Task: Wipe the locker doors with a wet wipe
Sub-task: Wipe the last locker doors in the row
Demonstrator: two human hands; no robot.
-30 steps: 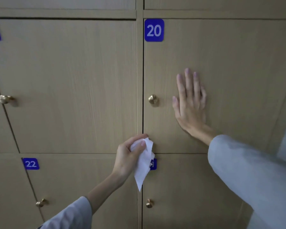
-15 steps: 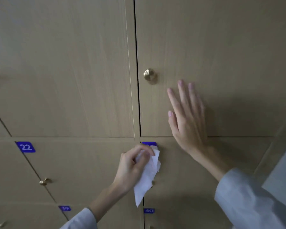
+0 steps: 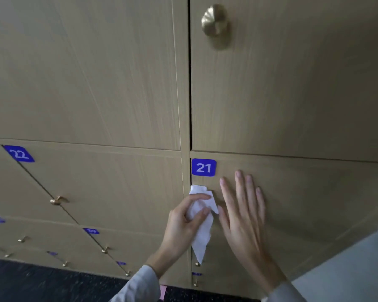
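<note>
Both hands lowered to woodgrain door 21 (image 3: pixel 292 203), left hand (image 3: pixel 183 227) pinching crumpled white wipe (image 3: pixel 202 227), right hand (image 3: pixel 242 214) flat, fingers straight.

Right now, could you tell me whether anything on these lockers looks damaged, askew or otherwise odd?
Nothing stands out. The doors sit flush, and the number plate 21 is straight. The left hand grips the wet wipe beside the right hand, which lies flat on that door.

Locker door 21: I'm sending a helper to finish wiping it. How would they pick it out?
On the wall of wood-grain lockers, find the large brass knob at the top. Directly below is locker door 21, with a blue 21 plate in its upper left corner; the neighbouring plate to the left reads 22.
</note>
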